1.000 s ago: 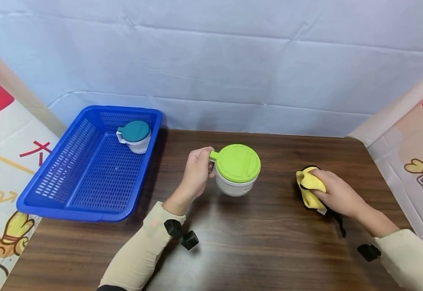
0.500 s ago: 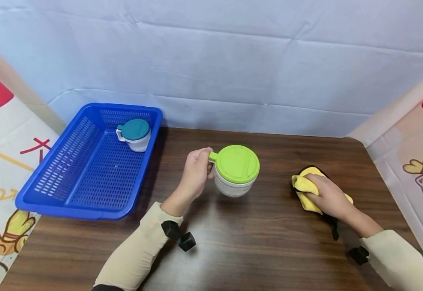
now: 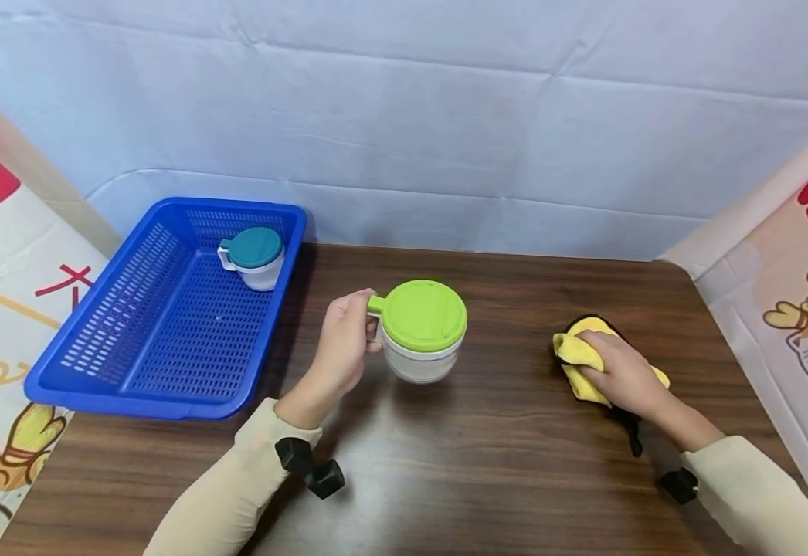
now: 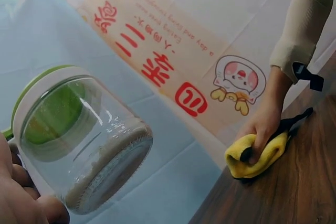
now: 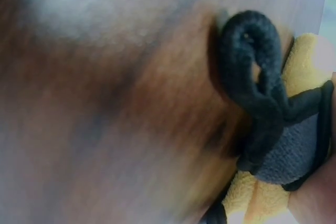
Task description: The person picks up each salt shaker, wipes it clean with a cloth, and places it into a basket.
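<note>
My left hand (image 3: 341,340) grips the handle of a clear glass seasoning jar (image 3: 421,364) with a bright green lid (image 3: 423,315). The jar seems raised over the middle of the table, and its ribbed glass base shows in the left wrist view. Over at the right, my right hand (image 3: 629,374) holds a bunched yellow cleaning cloth (image 3: 588,386) with black edging, which rests on the tabletop. A black hanging loop (image 5: 251,61) of the cloth and its grey underside (image 5: 291,153) appear in the right wrist view, where most of the hand is out of frame.
A blue perforated plastic basket (image 3: 161,408) stands at the left of the wooden table (image 3: 487,471). Inside, near its back right corner, sits a similar jar with a teal lid (image 3: 256,247). A pale cloth backdrop (image 3: 404,131) rises behind, with printed sheets at both sides.
My left hand has carried the green-lidded jar a little to the left. My right hand, with the cloth, slid slightly left and the cloth spread out more under it.
</note>
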### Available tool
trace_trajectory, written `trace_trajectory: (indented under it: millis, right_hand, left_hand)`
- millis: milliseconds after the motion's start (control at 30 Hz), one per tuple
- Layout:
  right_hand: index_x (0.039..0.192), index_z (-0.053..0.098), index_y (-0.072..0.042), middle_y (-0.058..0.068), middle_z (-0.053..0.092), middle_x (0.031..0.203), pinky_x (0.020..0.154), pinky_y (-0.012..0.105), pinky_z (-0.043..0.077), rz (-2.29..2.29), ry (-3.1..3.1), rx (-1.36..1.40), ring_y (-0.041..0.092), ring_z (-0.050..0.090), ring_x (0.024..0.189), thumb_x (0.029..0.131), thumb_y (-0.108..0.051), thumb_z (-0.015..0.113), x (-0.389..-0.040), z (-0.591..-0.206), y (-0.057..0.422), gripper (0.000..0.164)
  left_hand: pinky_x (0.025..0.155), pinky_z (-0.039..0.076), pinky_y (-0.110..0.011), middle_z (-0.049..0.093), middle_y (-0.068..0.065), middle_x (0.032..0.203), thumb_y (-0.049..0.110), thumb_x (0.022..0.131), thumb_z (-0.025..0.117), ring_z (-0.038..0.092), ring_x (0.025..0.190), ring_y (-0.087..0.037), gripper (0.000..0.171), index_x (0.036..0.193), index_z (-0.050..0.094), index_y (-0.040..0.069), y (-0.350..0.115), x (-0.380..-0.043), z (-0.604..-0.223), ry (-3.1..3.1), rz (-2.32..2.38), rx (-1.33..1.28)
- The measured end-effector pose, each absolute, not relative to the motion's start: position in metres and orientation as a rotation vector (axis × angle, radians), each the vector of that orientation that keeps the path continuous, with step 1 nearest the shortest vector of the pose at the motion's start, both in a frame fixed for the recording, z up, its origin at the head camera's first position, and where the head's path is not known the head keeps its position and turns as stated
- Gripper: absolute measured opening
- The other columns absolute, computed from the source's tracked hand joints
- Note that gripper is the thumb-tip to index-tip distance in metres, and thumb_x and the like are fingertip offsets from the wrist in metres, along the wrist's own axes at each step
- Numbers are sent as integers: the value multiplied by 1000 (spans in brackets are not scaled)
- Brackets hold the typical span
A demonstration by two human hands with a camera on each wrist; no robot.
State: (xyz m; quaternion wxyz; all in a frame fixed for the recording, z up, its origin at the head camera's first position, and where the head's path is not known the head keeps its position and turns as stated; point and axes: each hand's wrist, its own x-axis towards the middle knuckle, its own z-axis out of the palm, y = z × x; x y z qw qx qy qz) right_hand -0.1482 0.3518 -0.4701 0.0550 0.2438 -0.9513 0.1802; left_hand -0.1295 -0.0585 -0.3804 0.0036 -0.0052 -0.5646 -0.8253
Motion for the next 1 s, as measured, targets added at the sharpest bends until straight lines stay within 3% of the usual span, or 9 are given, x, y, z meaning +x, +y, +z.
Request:
trace_trajectory:
  millis: [400, 667, 800, 1000]
  right_hand:
    - [114, 60, -10, -1, 60, 90, 62, 32, 35, 546, -2881, 739, 14, 44, 74, 88, -2, 75, -149, -471, 352, 31]
    - [121, 61, -6, 11, 68, 107, 65, 36, 40, 567, -2906, 705, 20, 55, 83, 89, -3, 74, -148, -471, 352, 36]
    - [120, 60, -7, 9, 67, 105, 65, 35, 39, 557, -2893, 717, 18, 52, 81, 88, -3, 74, -149, -472, 352, 35]
    - [116, 61, -8, 3, 64, 95, 64, 34, 37, 547, -2870, 729, 15, 47, 77, 87, -3, 75, -148, -474, 353, 33]
  left_hand:
    - [44, 24, -16, 29, 6, 55, 12, 100, 41, 27, 50, -6, 39, 61, 43, 13, -87, -104, -362, -1799, -2567, 161]
    - [45, 26, -16, 29, 7, 55, 15, 102, 39, 27, 51, -6, 38, 65, 48, 14, -106, -96, -345, -1890, -2535, 181]
    - [46, 25, -16, 29, 8, 54, 17, 104, 38, 26, 50, -5, 39, 66, 49, 15, -117, -96, -336, -1929, -2522, 192]
    - [49, 17, -21, 28, 9, 57, 15, 104, 35, 23, 53, -8, 40, 64, 39, 15, -134, -98, -323, -1908, -2526, 119]
